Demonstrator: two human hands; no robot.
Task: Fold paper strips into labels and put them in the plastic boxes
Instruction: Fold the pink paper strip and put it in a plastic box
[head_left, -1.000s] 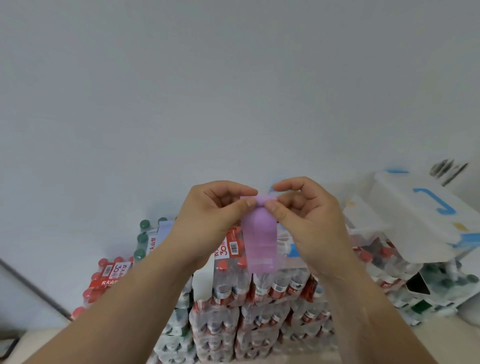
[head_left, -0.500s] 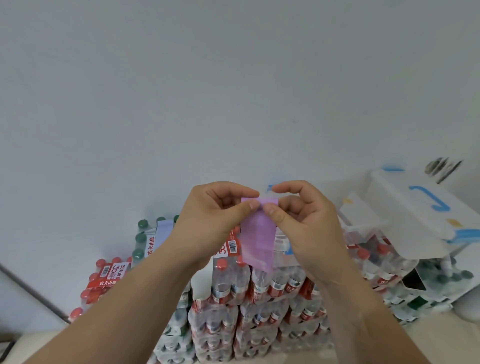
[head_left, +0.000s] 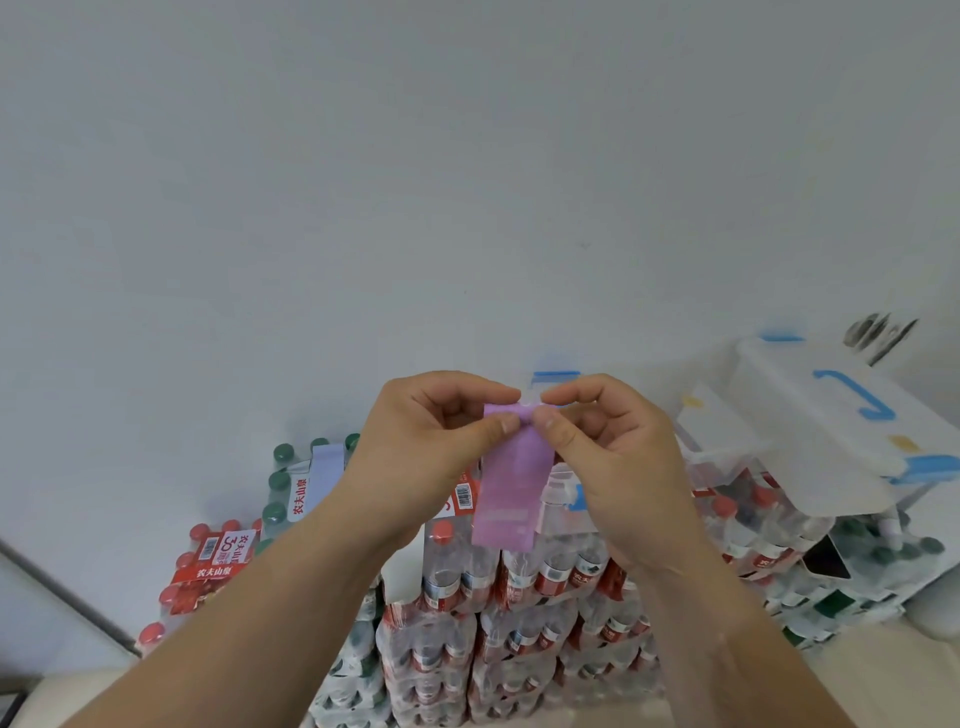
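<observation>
A purple paper strip (head_left: 511, 480) hangs in the air in front of me, held at its top edge. My left hand (head_left: 431, 452) pinches the top left corner between thumb and forefinger. My right hand (head_left: 608, 457) pinches the top right corner the same way, its thumb tip close to the left thumb. The strip's top edge looks folded over. A white plastic box (head_left: 810, 421) with blue latches sits tilted on the stack at the right. Another clear box (head_left: 566, 499) shows partly behind my right hand.
Shrink-wrapped packs of water bottles (head_left: 519, 613) with red caps are stacked below my hands. More packs with green caps (head_left: 291, 478) and red caps (head_left: 208, 566) stand at the left. A plain white wall (head_left: 467, 182) fills the upper view.
The strip's lower end has swung slightly and hangs flatter. Both hands keep their pinch at the top edge and have shifted only a little.
</observation>
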